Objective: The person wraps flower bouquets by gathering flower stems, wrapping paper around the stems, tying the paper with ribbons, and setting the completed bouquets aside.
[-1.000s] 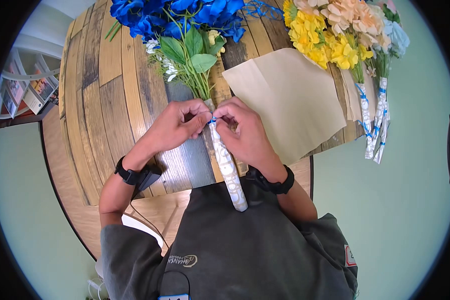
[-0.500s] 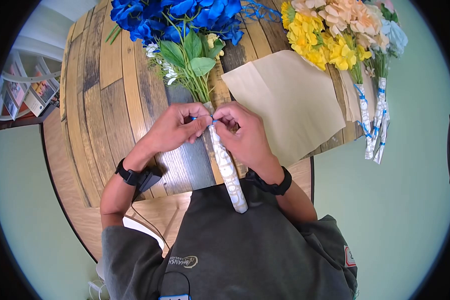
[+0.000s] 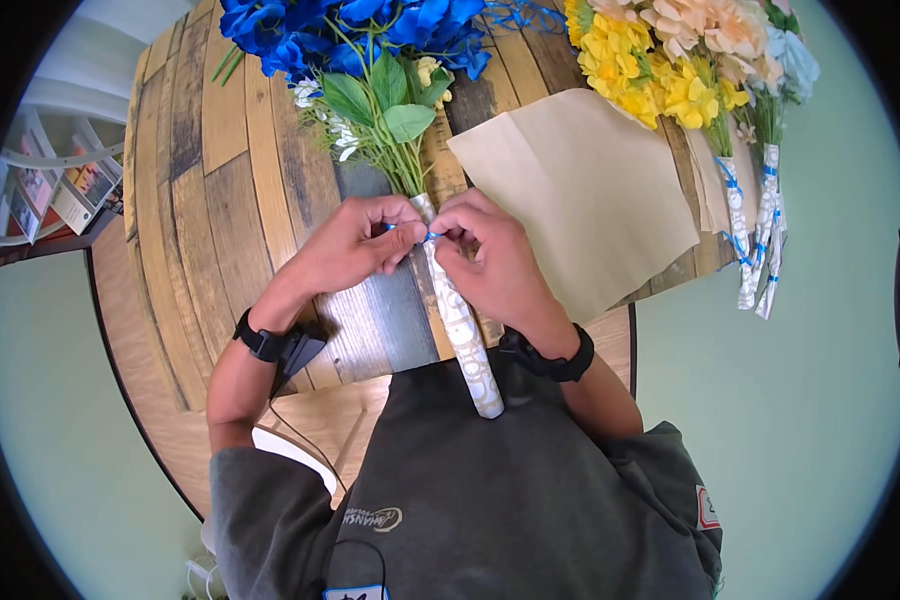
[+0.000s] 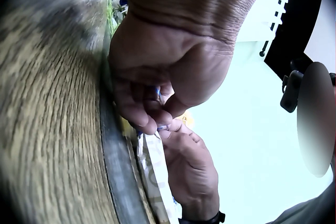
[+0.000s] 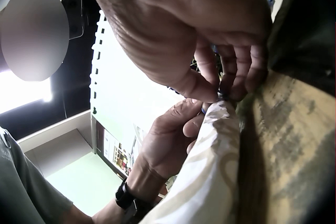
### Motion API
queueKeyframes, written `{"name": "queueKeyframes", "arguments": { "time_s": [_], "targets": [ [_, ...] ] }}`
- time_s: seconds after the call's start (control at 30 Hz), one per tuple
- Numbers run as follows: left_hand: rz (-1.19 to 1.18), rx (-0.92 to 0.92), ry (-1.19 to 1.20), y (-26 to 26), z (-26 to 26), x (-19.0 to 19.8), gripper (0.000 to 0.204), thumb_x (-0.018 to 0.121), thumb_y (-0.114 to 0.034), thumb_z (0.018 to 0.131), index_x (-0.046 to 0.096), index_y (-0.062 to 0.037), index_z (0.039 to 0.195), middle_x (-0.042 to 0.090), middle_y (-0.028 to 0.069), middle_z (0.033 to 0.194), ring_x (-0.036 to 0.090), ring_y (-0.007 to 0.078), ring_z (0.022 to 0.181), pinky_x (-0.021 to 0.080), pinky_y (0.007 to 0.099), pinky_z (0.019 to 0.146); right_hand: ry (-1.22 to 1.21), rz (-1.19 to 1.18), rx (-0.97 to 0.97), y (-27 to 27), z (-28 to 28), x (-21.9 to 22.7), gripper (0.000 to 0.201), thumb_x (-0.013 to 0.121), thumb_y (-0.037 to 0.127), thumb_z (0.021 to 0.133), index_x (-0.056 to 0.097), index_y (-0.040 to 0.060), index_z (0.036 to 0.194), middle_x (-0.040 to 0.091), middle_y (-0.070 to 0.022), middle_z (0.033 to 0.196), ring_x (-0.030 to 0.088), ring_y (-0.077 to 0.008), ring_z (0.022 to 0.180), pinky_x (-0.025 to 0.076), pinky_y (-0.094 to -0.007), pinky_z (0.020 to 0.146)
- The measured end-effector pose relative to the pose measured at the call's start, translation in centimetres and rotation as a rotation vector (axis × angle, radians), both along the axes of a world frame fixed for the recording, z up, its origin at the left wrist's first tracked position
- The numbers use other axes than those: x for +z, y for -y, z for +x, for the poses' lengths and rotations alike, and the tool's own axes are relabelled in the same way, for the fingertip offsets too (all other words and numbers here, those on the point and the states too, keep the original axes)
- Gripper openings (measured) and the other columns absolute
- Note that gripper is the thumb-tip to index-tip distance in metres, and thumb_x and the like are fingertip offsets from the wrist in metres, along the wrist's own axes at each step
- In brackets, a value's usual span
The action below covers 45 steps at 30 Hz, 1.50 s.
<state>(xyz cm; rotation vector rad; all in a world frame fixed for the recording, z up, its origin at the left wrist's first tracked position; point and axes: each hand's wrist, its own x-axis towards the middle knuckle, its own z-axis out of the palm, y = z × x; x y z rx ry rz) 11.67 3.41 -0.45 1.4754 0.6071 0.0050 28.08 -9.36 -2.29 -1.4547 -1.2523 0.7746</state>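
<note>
A bouquet of blue flowers with green leaves lies on the wooden table, its stems wrapped in a white-and-beige patterned paper sleeve that reaches past the table's front edge. Near the top of the sleeve, a thin blue ribbon crosses the paper. My left hand pinches the ribbon between thumb and fingers on one side. Opposite it, my right hand pinches at the same spot, fingertips almost meeting the left ones. In the right wrist view, the sleeve runs below both hands.
A sheet of brown paper lies to the right of the sleeve. Beyond it are wrapped bunches with yellow flowers, peach flowers and pale blue flowers. Loose blue ribbon lies at the back of the wooden table.
A strand of blue ribbon shows inside the left hand, which it did not a second ago. Both hands stay at the sleeve's top; the whole view has shifted slightly.
</note>
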Motion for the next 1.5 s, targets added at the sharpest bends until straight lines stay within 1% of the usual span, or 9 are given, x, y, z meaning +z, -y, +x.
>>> {"name": "queueKeyframes", "arguments": {
  "time_s": [0.2,0.37,0.43,0.67,0.77,0.93,1.27,1.37,1.5],
  "targets": [
    [0.021,0.016,-0.003,0.1,0.1,0.1,0.022,0.059,-0.02,0.101,0.063,-0.0018,0.09,0.055,-0.0033,0.068,0.049,0.0042,0.059,0.04,0.0218,0.053,-0.026,-0.044,0.008,0.1,0.0,-0.1,0.014,0.066,-0.002,0.078,0.064,0.0005,0.091,0.06,-0.0089,0.095,0.06,-0.0206,0.073,0.047,-0.0301,0.064],
    [-0.06,0.097,0.043,0.2,0.3,-0.2,0.02,0.061,-0.019,0.099,0.066,-0.0013,0.09,0.058,-0.0018,0.068,0.052,0.0046,0.056,0.041,0.0212,0.051,-0.057,-0.065,0.007,0.1,0.2,0.0,0.014,0.067,-0.002,0.077,0.065,0.0008,0.091,0.061,-0.0081,0.096,0.061,-0.0177,0.074,0.047,-0.029,0.064],
    [-0.098,0.112,0.05,0.2,0.3,-0.5,0.02,0.062,-0.018,0.099,0.066,-0.001,0.09,0.058,-0.0015,0.067,0.051,0.0048,0.055,0.04,0.0211,0.05,-0.091,-0.099,0.001,0.1,0.2,0.0,0.013,0.068,-0.001,0.079,0.065,0.0005,0.09,0.061,-0.0066,0.091,0.061,-0.0148,0.073,0.048,-0.0275,0.064],
    [-0.153,0.161,0.044,0.4,0.4,-0.8,0.018,0.064,-0.016,0.097,0.067,-0.0002,0.091,0.057,-0.0003,0.065,0.05,0.0053,0.051,0.038,0.0208,0.046,-0.21,-0.112,-0.132,0.3,-0.4,0.0,0.011,0.07,0.0,0.082,0.065,0.0007,0.092,0.065,-0.0062,0.081,0.063,-0.0124,0.069,0.049,-0.0272,0.062],
    [-0.168,0.178,0.046,0.5,0.4,-1.0,0.017,0.065,-0.016,0.097,0.067,-0.0001,0.091,0.058,0.0002,0.065,0.05,0.0054,0.051,0.038,0.0204,0.046,-0.164,-0.066,-0.155,0.5,-0.4,-0.2,0.01,0.069,0.0,0.082,0.066,-0.0006,0.091,0.066,-0.0084,0.081,0.063,-0.0141,0.068,0.05,-0.0286,0.061],
    [-0.167,0.187,0.058,0.6,0.6,-0.9,0.018,0.064,-0.016,0.097,0.067,0.0006,0.091,0.058,0.0013,0.064,0.05,0.0067,0.05,0.038,0.0209,0.046,-0.041,0.025,-0.134,0.8,-0.5,-0.3,0.013,0.071,0.003,0.082,0.07,-0.0017,0.094,0.064,-0.0115,0.08,0.064,-0.0223,0.067,0.051,-0.0319,0.062],
    [-0.133,0.164,0.084,0.5,0.5,-1.1,0.022,0.064,-0.018,0.098,0.067,0.0016,0.09,0.058,0.0015,0.065,0.05,0.0063,0.051,0.038,0.0204,0.047,-0.051,0.044,-0.138,0.7,-0.9,-0.7,0.014,0.075,0.006,0.081,0.071,-0.0002,0.093,0.064,-0.01,0.08,0.062,-0.0231,0.064,0.049,-0.0332,0.06],
    [-0.107,0.163,0.093,0.4,0.5,-1.2,0.022,0.065,-0.02,0.098,0.067,0.001,0.09,0.058,0.0012,0.065,0.05,0.0065,0.052,0.039,0.0209,0.047,-0.129,0.069,-0.152,0.6,-0.7,-0.7,0.012,0.073,0.007,0.082,0.071,0.0001,0.092,0.064,-0.0104,0.079,0.061,-0.023,0.063,0.049,-0.0328,0.059],
    [-0.104,0.148,0.107,0.3,0.3,-1.3,0.021,0.065,-0.02,0.098,0.067,0.0005,0.091,0.058,0.0009,0.065,0.051,0.0064,0.054,0.039,0.0209,0.049,-0.076,-0.049,-0.107,0.7,-0.2,0.2,0.009,0.069,0.007,0.084,0.069,-0.0014,0.088,0.065,-0.0123,0.078,0.064,-0.0233,0.065,0.049,-0.0323,0.058]
  ]
}}
